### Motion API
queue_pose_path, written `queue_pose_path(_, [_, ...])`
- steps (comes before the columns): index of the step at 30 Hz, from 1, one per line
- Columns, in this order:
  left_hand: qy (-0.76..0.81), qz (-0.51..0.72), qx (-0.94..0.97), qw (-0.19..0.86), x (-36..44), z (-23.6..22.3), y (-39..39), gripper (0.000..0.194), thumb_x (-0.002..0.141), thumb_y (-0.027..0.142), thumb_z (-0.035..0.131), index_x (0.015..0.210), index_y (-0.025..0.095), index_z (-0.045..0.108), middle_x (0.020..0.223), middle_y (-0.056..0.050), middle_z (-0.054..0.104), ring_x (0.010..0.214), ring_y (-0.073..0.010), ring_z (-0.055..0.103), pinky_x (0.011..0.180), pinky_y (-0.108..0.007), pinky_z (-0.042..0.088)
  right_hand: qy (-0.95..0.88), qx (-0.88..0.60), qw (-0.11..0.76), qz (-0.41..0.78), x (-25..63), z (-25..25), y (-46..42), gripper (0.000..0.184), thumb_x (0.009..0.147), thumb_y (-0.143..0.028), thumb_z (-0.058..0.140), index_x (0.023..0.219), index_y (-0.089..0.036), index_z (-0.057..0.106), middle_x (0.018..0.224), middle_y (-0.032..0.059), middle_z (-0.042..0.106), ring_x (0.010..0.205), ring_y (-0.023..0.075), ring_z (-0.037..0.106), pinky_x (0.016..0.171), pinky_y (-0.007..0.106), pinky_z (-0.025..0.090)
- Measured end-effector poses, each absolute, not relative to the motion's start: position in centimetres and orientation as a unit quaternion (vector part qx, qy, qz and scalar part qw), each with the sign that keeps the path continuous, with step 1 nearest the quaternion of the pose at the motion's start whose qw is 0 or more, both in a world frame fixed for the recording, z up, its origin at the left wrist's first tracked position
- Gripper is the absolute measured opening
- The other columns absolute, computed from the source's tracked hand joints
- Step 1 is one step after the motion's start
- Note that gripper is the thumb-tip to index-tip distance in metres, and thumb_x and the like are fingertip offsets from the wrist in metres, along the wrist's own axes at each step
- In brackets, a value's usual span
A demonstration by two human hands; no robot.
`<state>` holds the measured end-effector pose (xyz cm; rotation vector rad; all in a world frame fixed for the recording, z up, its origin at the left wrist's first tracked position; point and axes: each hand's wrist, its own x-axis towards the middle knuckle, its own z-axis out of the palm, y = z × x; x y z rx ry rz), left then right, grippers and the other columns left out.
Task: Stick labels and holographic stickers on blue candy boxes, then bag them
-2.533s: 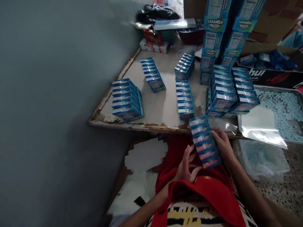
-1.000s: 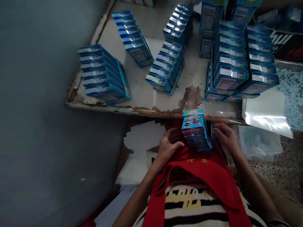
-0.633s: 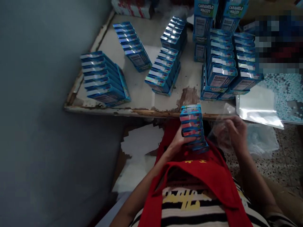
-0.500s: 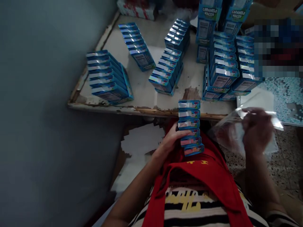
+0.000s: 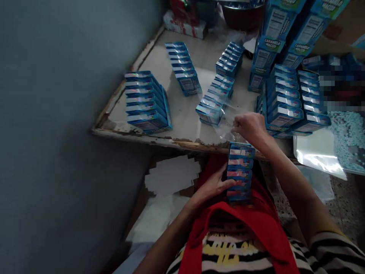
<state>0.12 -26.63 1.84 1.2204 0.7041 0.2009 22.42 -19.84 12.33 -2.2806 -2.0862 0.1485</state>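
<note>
My left hand [image 5: 213, 186] is wrapped round a row of blue candy boxes [image 5: 240, 163], its thumb lying across their tops. The row is held in front of the red apron [image 5: 253, 213], close to the table's front edge. Just beyond it, my right hand [image 5: 251, 127] is closed on a transparent plastic bag [image 5: 225, 123]. The thin film stretches left from my fingers, partly over the near end of another row of blue boxes [image 5: 209, 112] on the table.
More rows of blue boxes stand on the worn white table [image 5: 182, 125], left and back. At right are tall stacked display boxes [image 5: 270, 43]. White sheets [image 5: 173, 175] lie low at left; a pile of plastic bags [image 5: 316, 142] sits at the right edge.
My right hand has swung left from beside the table's right end to above the front edge, bringing the plastic bag along. My left hand still grips the candy boxes. The view has shifted.
</note>
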Motion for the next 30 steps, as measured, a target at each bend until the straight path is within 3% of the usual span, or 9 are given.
queue_pose_path(2, [0.341,0.116,0.665,0.654,-0.9,2.7,-24.8,0.031,0.087,0.038,0.081,0.113,0.022,0.080,0.114,-0.008,0.083,0.108,-0.0281,0.077,0.093,-0.037,0.062,-0.622,-0.780,0.000,0.069,23.5,10.5,-19.6,0.014,0.090,-0.035,0.078,0.095,-0.023,0.084,0.095,0.0075,0.082,0.093,0.0265,0.074,0.073,0.032,0.043])
queue_pose_path(5, [0.393,0.299,0.764,0.416,-1.1,4.9,-21.3,0.020,0.092,0.038,0.080,0.105,0.024,0.081,0.098,-0.004,0.082,0.086,-0.0217,0.077,0.083,-0.033,0.062,-0.605,-0.792,-0.008,0.077,24.0,9.3,-19.4,0.018,0.088,-0.038,0.080,0.097,-0.024,0.085,0.098,0.0078,0.084,0.095,0.0266,0.075,0.071,0.031,0.041])
queue_pose_path(7, [0.361,0.383,0.812,0.252,0.3,6.4,-18.7,0.025,0.092,0.040,0.082,0.110,0.024,0.080,0.103,-0.006,0.081,0.092,-0.0222,0.076,0.090,-0.036,0.062,-0.612,-0.787,-0.004,0.084,23.8,9.3,-19.1,0.019,0.088,-0.040,0.080,0.098,-0.025,0.085,0.099,0.0073,0.084,0.095,0.0255,0.075,0.072,0.030,0.042])
queue_pose_path(9, [0.304,0.369,0.862,0.167,2.4,7.3,-16.6,0.028,0.093,0.041,0.079,0.115,0.022,0.080,0.111,-0.009,0.080,0.106,-0.0259,0.074,0.099,-0.039,0.060,-0.615,-0.784,0.003,0.083,23.3,9.7,-18.9,0.019,0.089,-0.040,0.078,0.100,-0.025,0.084,0.100,0.0068,0.084,0.095,0.0244,0.074,0.073,0.030,0.042])
queue_pose_path(15, [0.284,0.271,0.915,0.096,6.5,9.7,-15.7,0.033,0.089,0.033,0.069,0.116,0.016,0.079,0.110,-0.012,0.080,0.110,-0.0335,0.070,0.094,-0.045,0.059,-0.586,-0.809,0.012,0.047,21.5,12.1,-20.2,0.022,0.100,-0.036,0.066,0.111,-0.021,0.078,0.099,0.0098,0.082,0.088,0.0237,0.072,0.072,0.030,0.042])
queue_pose_path(18, [0.309,0.249,0.912,0.103,6.4,11.1,-15.6,0.025,0.094,0.029,0.060,0.104,0.018,0.081,0.098,-0.010,0.079,0.101,-0.0292,0.071,0.088,-0.041,0.057,-0.603,-0.797,0.032,0.030,20.9,13.2,-21.1,0.021,0.100,-0.030,0.067,0.117,-0.021,0.075,0.098,0.0095,0.081,0.086,0.0230,0.072,0.071,0.030,0.041])
queue_pose_path(22, [0.287,0.210,0.928,0.114,5.1,11.5,-14.4,0.020,0.094,0.028,0.064,0.094,0.021,0.082,0.090,-0.008,0.078,0.095,-0.0261,0.071,0.084,-0.037,0.055,-0.644,-0.762,0.063,0.033,21.6,13.6,-22.2,0.035,0.092,-0.049,0.082,0.114,-0.022,0.077,0.093,0.0073,0.081,0.085,0.0231,0.071,0.070,0.030,0.040])
queue_pose_path(26, [0.339,0.192,0.917,0.082,4.3,10.6,-13.8,0.013,0.089,0.023,0.069,0.081,0.022,0.079,0.084,-0.007,0.076,0.088,-0.0269,0.071,0.075,-0.036,0.054,-0.662,-0.741,0.065,0.091,23.1,13.0,-23.5,0.035,0.096,-0.056,0.077,0.104,-0.022,0.082,0.086,0.0057,0.078,0.082,0.0206,0.071,0.069,0.029,0.039])
queue_pose_path(30, [0.355,0.241,0.899,0.086,4.8,11.0,-14.2,0.011,0.089,0.020,0.067,0.083,0.022,0.076,0.085,-0.004,0.076,0.083,-0.0231,0.071,0.076,-0.034,0.053,-0.672,-0.723,0.161,0.028,23.3,13.1,-24.5,0.035,0.096,-0.050,0.079,0.116,-0.021,0.080,0.104,0.0081,0.076,0.094,0.0222,0.070,0.078,0.031,0.047])
